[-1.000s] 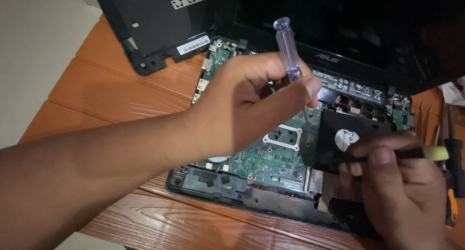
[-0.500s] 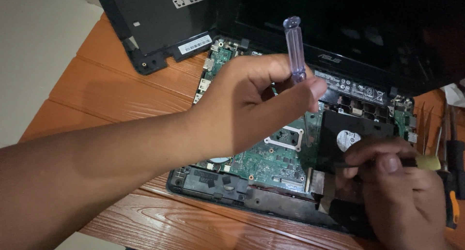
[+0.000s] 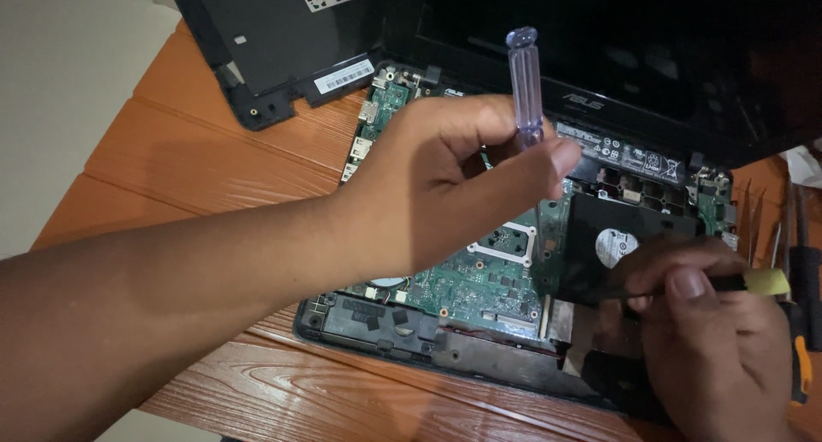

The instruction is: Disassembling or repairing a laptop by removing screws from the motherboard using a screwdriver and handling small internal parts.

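Note:
An opened laptop base (image 3: pixel 385 322) lies on an orange wooden table, its green circuit board (image 3: pixel 467 288) bare. My left hand (image 3: pixel 445 185) reaches across it and grips a screwdriver with a clear purple handle (image 3: pixel 525 83), held upright over the board. A black hard drive (image 3: pixel 616 245) sits at the board's right side. My right hand (image 3: pixel 711 339) rests at the drive's near edge and pinches a thin black tool with a yellow end (image 3: pixel 762 281). The screwdriver's tip is hidden behind my left hand.
The laptop's dark screen (image 3: pixel 634 57) stands open at the back. A removed black cover panel (image 3: pixel 274 40) lies at the upper left on the table (image 3: pixel 205 151). Several hand tools (image 3: pixel 801 322) lie along the right edge.
My left hand has shifted slightly right with the screwdriver. My right hand has moved a little with the yellow-ended tool beside the drive.

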